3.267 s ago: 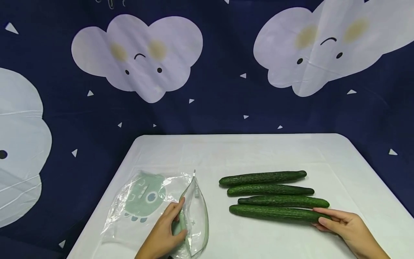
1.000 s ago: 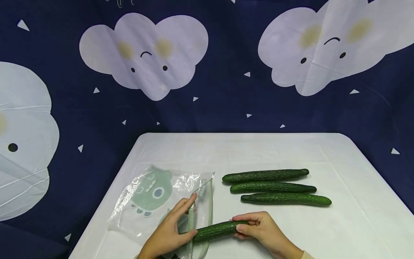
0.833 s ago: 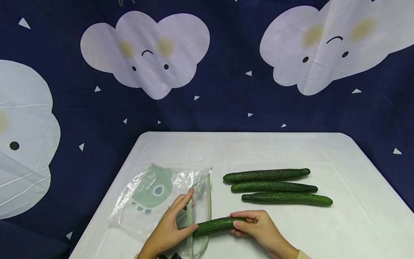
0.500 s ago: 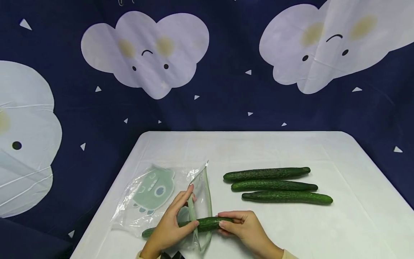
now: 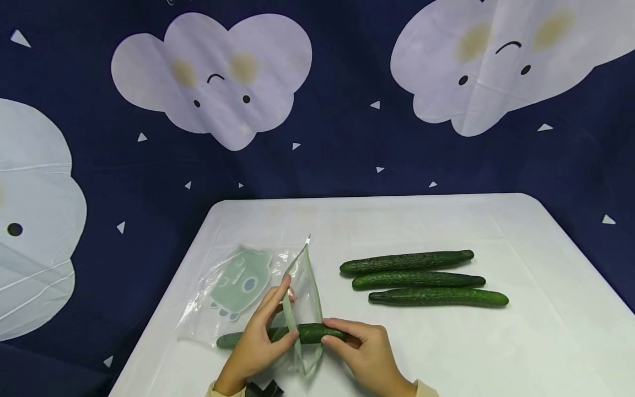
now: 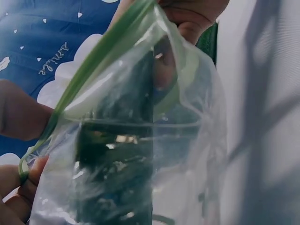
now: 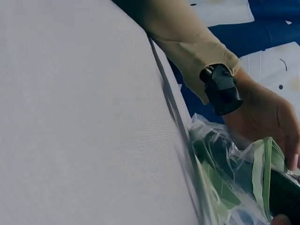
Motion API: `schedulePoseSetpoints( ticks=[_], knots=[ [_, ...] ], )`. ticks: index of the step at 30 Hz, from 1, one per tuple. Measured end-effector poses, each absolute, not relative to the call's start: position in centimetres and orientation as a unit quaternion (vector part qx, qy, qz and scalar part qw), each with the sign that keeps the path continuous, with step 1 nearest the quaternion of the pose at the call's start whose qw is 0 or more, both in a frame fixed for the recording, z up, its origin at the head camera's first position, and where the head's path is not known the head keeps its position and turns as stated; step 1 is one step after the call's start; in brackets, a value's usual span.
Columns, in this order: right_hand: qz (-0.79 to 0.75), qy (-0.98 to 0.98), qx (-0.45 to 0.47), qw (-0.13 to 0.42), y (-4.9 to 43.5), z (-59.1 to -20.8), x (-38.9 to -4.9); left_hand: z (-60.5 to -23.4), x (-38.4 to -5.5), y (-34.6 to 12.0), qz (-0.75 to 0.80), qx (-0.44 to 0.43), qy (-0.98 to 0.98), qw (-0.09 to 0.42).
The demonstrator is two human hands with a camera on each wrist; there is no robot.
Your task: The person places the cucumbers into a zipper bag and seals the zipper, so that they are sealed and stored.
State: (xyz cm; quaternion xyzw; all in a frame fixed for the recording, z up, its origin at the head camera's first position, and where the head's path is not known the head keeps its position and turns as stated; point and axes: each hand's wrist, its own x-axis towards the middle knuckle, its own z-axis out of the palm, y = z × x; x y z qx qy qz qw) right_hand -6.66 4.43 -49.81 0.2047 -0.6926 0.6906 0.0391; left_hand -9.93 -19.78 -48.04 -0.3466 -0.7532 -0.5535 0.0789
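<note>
A clear zip bag (image 5: 193,322) with a green monster print lies on its side, its green-edged mouth spread toward the right. My left hand (image 5: 260,336) grips the near edge of that mouth, thumb in front and fingers behind it. A cucumber (image 5: 311,333) is mostly inside the bag; its right end sticks out. My right hand (image 5: 364,350) pinches that end between thumb and fingers. In the left wrist view the cucumber (image 6: 115,173) shows through the clear plastic. The right wrist view catches the bag's green rim (image 7: 265,173) around the cucumber (image 7: 283,192).
Behind and right of my right hand, an upper cucumber (image 5: 407,262), a middle cucumber (image 5: 419,279) and a lower cucumber (image 5: 439,296) lie side by side on the white table (image 5: 496,353). A dark blue cloud-print cloth (image 5: 342,165) hangs behind the table.
The right hand picked up the nearest cucumber from the row and carried it left into the bag's mouth. Over the last second it has slid deeper inside. The left hand keeps holding the bag's edge.
</note>
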Motion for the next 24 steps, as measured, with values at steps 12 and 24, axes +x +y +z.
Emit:
schedulePoseSetpoints(
  ticks=[12, 24],
  knots=[
    [0.574, -0.722, 0.363, 0.131, 3.8, -50.2, -9.0, -48.0, -10.7, -20.1, -0.57, -0.366, -0.731, 0.078],
    [0.751, -0.63, 0.145, -0.137, 1.2, -50.3, -10.4, -47.9, -10.9, -20.0, -0.589, -0.357, -0.72, 0.088]
  ],
)
